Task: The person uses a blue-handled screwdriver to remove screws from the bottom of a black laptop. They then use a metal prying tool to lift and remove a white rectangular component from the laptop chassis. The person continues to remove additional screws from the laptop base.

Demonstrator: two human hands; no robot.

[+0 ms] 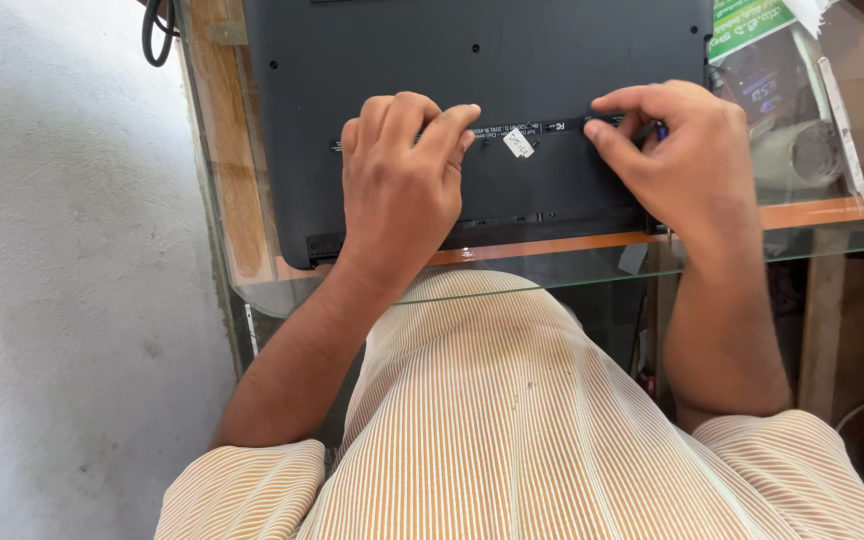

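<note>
Both hands, left hand [399, 170] and right hand [674, 150], press curled fingertips on the upturned black laptop [472, 60], grip seemingly unclosed.

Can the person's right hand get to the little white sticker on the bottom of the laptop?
Probably yes. The white sticker lies uncovered on the laptop's underside, between both hands. The right hand already rests on the same strip just beside it, and nothing lies between them. The left hand sits close on the other side.
</note>
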